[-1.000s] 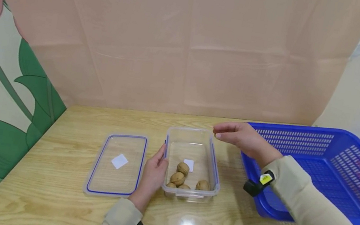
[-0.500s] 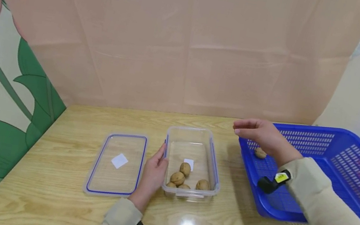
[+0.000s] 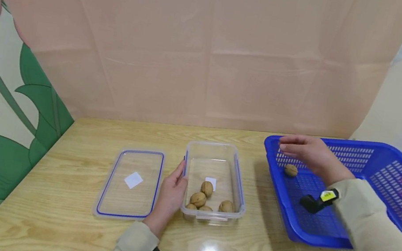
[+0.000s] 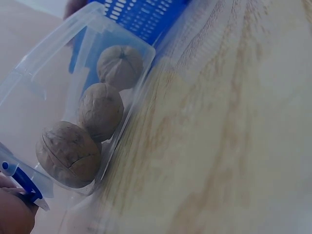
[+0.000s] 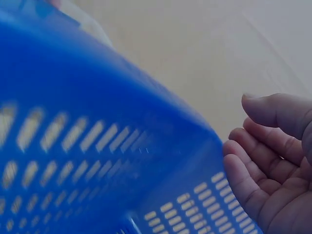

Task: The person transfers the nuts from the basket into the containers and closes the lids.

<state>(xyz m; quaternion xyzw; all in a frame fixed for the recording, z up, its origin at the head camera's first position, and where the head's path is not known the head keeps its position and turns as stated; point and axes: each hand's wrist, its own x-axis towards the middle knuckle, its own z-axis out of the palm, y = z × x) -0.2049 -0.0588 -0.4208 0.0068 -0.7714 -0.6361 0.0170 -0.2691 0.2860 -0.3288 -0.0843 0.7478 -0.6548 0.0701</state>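
Observation:
My left hand (image 3: 171, 192) rests against the left side of a clear plastic food container (image 3: 238, 177), its fingers beside a blue-edged side clip (image 4: 24, 183) in the left wrist view. Several walnuts (image 3: 198, 199) lie at the container's near end. Over the left end of a blue plastic basket (image 3: 283, 207) hovers my right hand (image 3: 311, 153), fingers loosely bent. Its palm shows bare in the right wrist view. Just below that hand, a single walnut (image 3: 290, 170) lies in the basket. Part of the basket is hidden behind my right forearm.
A clear lid (image 3: 127, 202) with a blue seal and a white label lies flat on the wooden table (image 3: 64, 191), left of the container. Behind the table hangs a pinkish sheet (image 3: 197, 53). The basket takes up the table's right side.
My right hand has moved right, from the container's far right corner to over the basket. This uncovers the walnut there. One walnut in the container has shifted slightly; my left hand stays put.

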